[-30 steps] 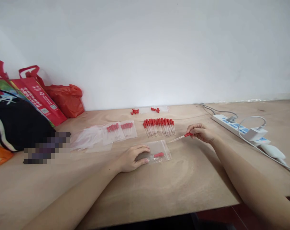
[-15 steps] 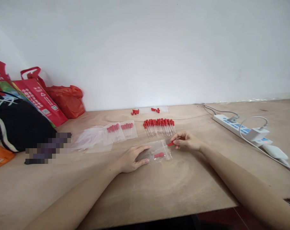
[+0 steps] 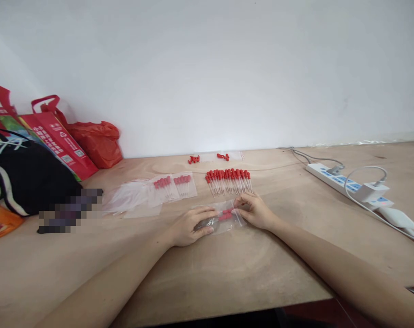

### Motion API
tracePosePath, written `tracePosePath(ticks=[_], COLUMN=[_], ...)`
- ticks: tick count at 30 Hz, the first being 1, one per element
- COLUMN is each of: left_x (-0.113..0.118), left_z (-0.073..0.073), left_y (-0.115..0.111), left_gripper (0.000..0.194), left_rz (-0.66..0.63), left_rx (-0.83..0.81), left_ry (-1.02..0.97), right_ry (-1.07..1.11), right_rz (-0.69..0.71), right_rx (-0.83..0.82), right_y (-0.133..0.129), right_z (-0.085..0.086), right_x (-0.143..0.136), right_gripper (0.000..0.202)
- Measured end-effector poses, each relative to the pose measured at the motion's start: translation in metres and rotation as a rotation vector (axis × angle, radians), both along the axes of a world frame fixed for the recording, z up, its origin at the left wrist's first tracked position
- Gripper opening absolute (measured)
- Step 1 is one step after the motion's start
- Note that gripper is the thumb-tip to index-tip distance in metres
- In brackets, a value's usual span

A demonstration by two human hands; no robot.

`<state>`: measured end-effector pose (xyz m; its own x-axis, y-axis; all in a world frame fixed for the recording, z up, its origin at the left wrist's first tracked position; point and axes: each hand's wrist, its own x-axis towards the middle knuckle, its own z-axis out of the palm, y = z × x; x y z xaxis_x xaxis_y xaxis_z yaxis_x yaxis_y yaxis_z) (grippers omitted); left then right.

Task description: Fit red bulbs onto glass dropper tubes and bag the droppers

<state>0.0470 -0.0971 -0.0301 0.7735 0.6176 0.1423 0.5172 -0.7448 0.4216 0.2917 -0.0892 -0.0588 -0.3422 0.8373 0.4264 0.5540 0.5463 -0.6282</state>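
A clear zip bag (image 3: 223, 228) lies flat on the wooden table in front of me, its mouth to the right. My left hand (image 3: 189, 225) grips its closed end, thumb below and fingers above. Inside are droppers with red rubber bulbs (image 3: 224, 217); their glass tubes point left and are hard to make out. My right hand (image 3: 253, 209) is closed at the bag's mouth, thumb and fingertips on its upper corner right beside the bulbs. Just beyond, a row of red-bulbed droppers (image 3: 229, 176) lies side by side, tips toward me.
Left of the row lie filled bags of droppers (image 3: 183, 184) and a stack of flat bags (image 3: 126, 196). Loose red bulbs (image 3: 193, 159) lie near the wall. A power strip (image 3: 336, 180) with chargers and cables is at right. Shopping bags (image 3: 56, 141) and a black bag (image 3: 29, 177) crowd the left.
My right hand has moved left to the bag's mouth, and the dropper it held has slid in beside the other one. My left hand has stayed on the bag.
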Motion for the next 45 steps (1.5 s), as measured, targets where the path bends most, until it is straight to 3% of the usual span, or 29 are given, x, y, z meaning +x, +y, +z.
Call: tracePosePath(ticks=[6, 10, 12, 14, 19, 23, 32, 45], left_x=[0.000, -0.001, -0.001, -0.001, -0.002, -0.003, -0.002, -0.001], left_z=[0.000, -0.001, -0.002, -0.003, -0.006, -0.008, -0.004, -0.004], left_y=[0.000, 0.001, 0.001, 0.002, 0.003, 0.004, 0.003, 0.003], left_gripper=[0.044, 0.045, 0.045, 0.044, 0.041, 0.041, 0.040, 0.039], left_rz=[0.002, 0.010, 0.008, 0.005, 0.012, 0.012, 0.018, 0.019], left_rx=[0.010, 0.010, 0.014, 0.016, 0.008, 0.015, -0.016, -0.010], left_ry=[0.003, -0.006, -0.004, 0.005, 0.032, 0.021, 0.006, -0.001], right_ry=[0.061, 0.207, 0.211, 0.163, -0.121, -0.260, -0.194, -0.247], right_rz=[-0.076, 0.080, 0.117, -0.005, -0.578, -0.749, -0.830, -0.773], right_rx=[-0.012, -0.253, -0.298, -0.206, -0.037, -0.096, -0.300, -0.549], right_y=[-0.001, -0.002, 0.001, 0.008, 0.031, 0.041, 0.043, 0.045], right_z=[-0.003, -0.006, -0.006, -0.004, -0.002, -0.002, 0.004, 0.015], right_x=[-0.007, -0.010, -0.006, 0.000, 0.023, 0.030, 0.034, 0.050], right_gripper=[0.013, 0.021, 0.025, 0.022, 0.014, 0.019, 0.022, 0.027])
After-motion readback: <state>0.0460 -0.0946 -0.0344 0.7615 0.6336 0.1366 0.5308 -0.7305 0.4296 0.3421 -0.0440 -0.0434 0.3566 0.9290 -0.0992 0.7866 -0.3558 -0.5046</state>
